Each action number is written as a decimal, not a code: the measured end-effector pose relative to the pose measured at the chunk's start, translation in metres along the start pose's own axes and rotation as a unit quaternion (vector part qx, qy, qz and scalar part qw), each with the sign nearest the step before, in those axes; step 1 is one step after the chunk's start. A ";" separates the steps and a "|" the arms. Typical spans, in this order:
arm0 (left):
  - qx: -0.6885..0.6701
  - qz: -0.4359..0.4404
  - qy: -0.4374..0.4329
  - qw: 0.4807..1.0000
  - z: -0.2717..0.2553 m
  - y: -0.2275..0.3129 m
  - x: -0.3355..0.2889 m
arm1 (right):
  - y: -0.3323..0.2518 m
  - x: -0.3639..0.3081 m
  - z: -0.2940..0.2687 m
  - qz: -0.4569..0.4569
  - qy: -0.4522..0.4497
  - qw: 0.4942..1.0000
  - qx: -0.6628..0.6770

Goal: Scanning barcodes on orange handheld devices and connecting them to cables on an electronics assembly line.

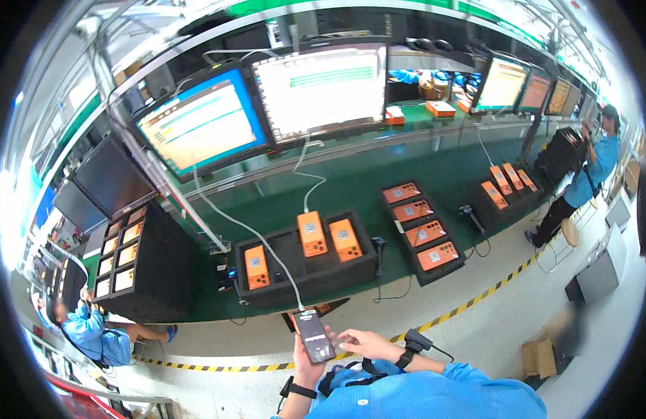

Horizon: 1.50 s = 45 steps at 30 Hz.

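Note:
My left hand (305, 366) is wrapped round a smartphone (314, 339) with a dark lit screen, held upright in front of my body. A white cable (275, 260) runs from the monitors down into the phone's top end. My right hand (367, 344) hovers just right of the phone, fingers apart and holding nothing; whether a fingertip touches its edge is hard to tell. Beyond them, a black foam tray (303, 285) on the bench holds three orange phones (311, 234), camera side up. The middle one has another white cable (316, 183) plugged in.
A second black tray (426, 274) with several orange phones lies to the right. Stacked black trays (166, 269) rise at the left. Two lit monitors (323, 91) stand behind the green bench (358, 164). One person (99, 334) sits far left; another (597, 164) stands far right.

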<state>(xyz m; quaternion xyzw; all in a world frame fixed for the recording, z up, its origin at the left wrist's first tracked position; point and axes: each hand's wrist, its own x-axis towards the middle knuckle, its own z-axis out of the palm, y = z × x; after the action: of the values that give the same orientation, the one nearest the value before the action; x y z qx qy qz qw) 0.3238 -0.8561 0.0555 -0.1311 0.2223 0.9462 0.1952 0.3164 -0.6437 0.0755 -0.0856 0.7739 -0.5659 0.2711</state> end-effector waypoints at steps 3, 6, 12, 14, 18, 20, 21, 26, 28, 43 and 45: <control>-0.007 0.026 0.040 0.999 0.015 -0.022 0.012 | 0.022 -0.030 -0.034 -0.023 -0.017 0.999 -0.038; -0.011 0.054 0.043 0.998 0.039 -0.047 0.024 | 0.055 -0.064 -0.075 -0.023 -0.001 1.000 -0.001; -0.044 0.127 0.049 0.990 0.082 -0.088 0.047 | 0.110 -0.131 -0.149 0.000 0.030 1.000 0.007; -0.041 0.144 0.115 0.982 0.093 -0.093 0.053 | 0.118 -0.148 -0.165 -0.012 0.026 0.999 0.045; 0.002 0.128 0.167 0.978 0.109 -0.096 0.061 | 0.118 -0.172 -0.174 -0.078 0.013 0.995 0.061; 0.000 0.126 0.158 0.979 0.113 -0.099 0.064 | 0.112 -0.178 -0.174 -0.120 -0.042 0.986 0.110; 0.018 0.142 0.177 0.974 0.115 -0.101 0.063 | 0.109 -0.179 -0.176 -0.137 -0.113 0.978 0.111; 0.004 0.140 0.204 0.969 0.119 -0.107 0.054 | 0.088 -0.182 -0.162 -0.260 -0.257 0.915 0.169; -0.015 0.130 0.197 0.972 0.120 -0.110 0.049 | 0.088 -0.183 -0.161 -0.315 -0.322 0.885 0.118; 0.026 0.138 0.254 0.957 0.103 -0.137 0.015 | 0.104 -0.193 -0.153 -0.354 -0.360 0.858 0.092; 0.007 0.121 0.247 0.961 0.106 -0.139 0.015 | 0.103 -0.193 -0.153 -0.361 -0.362 0.855 0.084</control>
<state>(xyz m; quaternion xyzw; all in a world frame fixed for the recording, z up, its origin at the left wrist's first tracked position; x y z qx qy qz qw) 0.3523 -0.6870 0.0910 -0.3312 0.2840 0.8996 0.0190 0.4171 -0.3961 0.0755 -0.5346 0.4851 -0.6159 0.3155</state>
